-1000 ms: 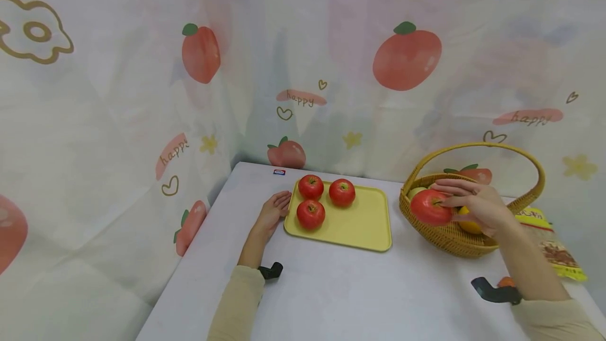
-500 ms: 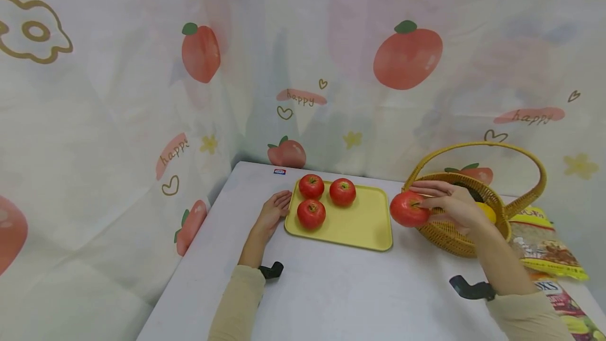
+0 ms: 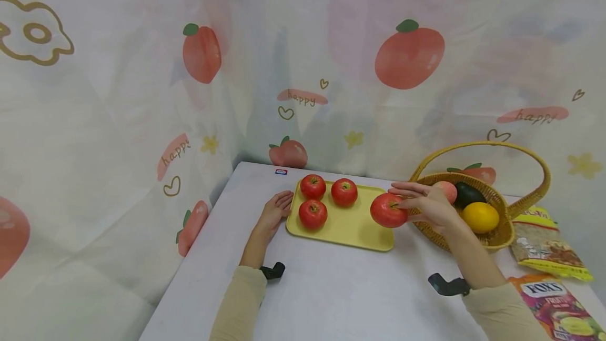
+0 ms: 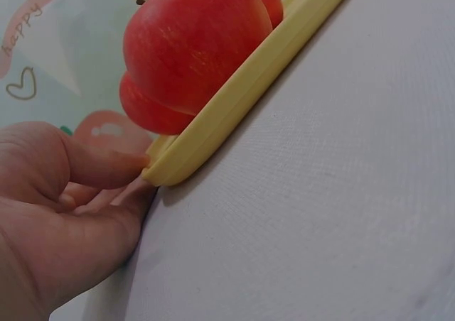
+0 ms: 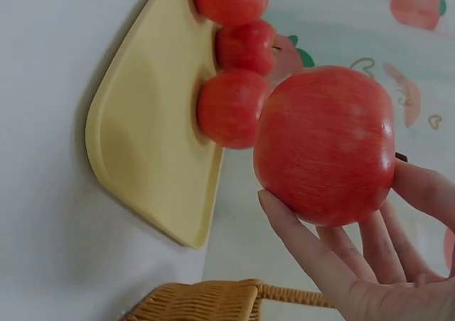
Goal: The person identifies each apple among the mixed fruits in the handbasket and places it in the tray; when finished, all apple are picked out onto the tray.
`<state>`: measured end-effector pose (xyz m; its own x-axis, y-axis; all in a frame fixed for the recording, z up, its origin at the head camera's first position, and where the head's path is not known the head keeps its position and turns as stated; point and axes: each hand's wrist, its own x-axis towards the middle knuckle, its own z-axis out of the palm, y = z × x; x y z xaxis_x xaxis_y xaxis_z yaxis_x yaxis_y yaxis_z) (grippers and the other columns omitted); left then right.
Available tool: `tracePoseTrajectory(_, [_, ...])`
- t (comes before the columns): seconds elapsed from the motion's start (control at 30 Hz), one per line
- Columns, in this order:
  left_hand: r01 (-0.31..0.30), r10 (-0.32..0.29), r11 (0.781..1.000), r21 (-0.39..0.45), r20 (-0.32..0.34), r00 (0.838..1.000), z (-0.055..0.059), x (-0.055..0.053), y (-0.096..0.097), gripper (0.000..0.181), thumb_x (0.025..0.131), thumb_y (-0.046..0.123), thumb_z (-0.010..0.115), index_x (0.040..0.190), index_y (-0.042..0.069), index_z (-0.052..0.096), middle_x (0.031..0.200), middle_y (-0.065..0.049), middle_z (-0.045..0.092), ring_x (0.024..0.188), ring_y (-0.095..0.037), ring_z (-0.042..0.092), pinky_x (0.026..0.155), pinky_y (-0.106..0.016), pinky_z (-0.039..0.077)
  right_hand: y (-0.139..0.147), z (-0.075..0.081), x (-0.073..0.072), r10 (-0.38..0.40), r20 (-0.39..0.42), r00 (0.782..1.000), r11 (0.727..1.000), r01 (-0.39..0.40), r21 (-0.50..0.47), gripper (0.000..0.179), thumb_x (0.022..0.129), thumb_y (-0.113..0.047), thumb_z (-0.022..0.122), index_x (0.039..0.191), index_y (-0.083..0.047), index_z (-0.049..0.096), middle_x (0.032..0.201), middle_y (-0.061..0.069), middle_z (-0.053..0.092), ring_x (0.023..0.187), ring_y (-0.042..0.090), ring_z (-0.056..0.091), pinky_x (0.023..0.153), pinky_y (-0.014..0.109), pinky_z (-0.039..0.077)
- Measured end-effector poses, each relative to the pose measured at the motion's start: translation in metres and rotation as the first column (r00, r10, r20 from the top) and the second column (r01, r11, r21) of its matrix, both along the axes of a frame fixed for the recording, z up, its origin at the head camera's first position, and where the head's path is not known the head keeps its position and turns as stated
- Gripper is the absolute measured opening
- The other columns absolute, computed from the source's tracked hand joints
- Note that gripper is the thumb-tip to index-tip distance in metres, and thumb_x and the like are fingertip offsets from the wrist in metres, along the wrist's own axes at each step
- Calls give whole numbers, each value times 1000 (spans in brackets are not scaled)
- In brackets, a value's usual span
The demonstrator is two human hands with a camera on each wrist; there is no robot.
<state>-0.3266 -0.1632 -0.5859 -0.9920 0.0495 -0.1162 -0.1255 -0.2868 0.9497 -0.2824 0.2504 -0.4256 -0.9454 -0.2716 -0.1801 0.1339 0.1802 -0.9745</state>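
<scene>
A red apple (image 3: 389,210) is in my right hand (image 3: 433,208), pinched between thumb and fingers above the right end of a yellow tray (image 3: 352,228). In the right wrist view the held apple (image 5: 325,145) hangs clear of the tray (image 5: 135,129). On the tray's left half sit three more red apples: a back left apple (image 3: 313,187), a front left apple (image 3: 313,214) and a back right apple (image 3: 344,192). My left hand (image 3: 274,211) holds the tray's left edge; in the left wrist view its fingertips (image 4: 135,166) meet the rim.
Right of the tray stands a wicker basket (image 3: 502,238) with a tall handle, holding a yellow fruit (image 3: 480,217), a dark green fruit (image 3: 467,194) and a pinkish fruit (image 3: 446,191). Two packets, a yellow bag (image 3: 549,246) and a FOX'S bag (image 3: 558,307), lie at the right.
My right hand has carried the apple leftward from over the basket to above the tray's right end. The basket's fruits and the FOX'S bag have come into view. My left hand stays put.
</scene>
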Motion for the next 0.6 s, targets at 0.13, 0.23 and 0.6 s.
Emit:
tracePoseTrajectory(0.13, [-7, 7, 1000, 3, 18, 1000, 0, 0, 0, 69, 91, -26, 49, 155, -1, 42, 159, -21, 45, 150, -31, 41, 122, -40, 36, -8, -4, -1, 10, 11, 1000, 1000, -10, -21, 49, 96, -4, 69, 144, -8, 60, 127, -5, 74, 107, 8, 68, 90, 49, 63])
tracePoseTrajectory(0.23, [-9, 9, 1000, -3, 23, 1000, 1, 0, 0, 68, 91, -25, 50, 155, 0, 43, 159, -20, 46, 149, -30, 42, 122, -40, 37, -13, -8, -3, 4, 19, 1000, 1000, -3, -12, 51, 96, -3, 69, 146, -5, 58, 129, -3, 73, 107, 8, 68, 91, 51, 62])
tracePoseTrajectory(0.6, [-4, 4, 1000, -14, 4, 1000, 0, -1, 0, 67, 92, -24, 50, 155, -1, 42, 160, -22, 44, 150, -33, 41, 122, -41, 36, -34, -19, -7, -7, 31, 999, 1000, 7, 23, 58, 96, -4, 69, 151, 1, 51, 138, 8, 68, 110, 13, 65, 95, 58, 59])
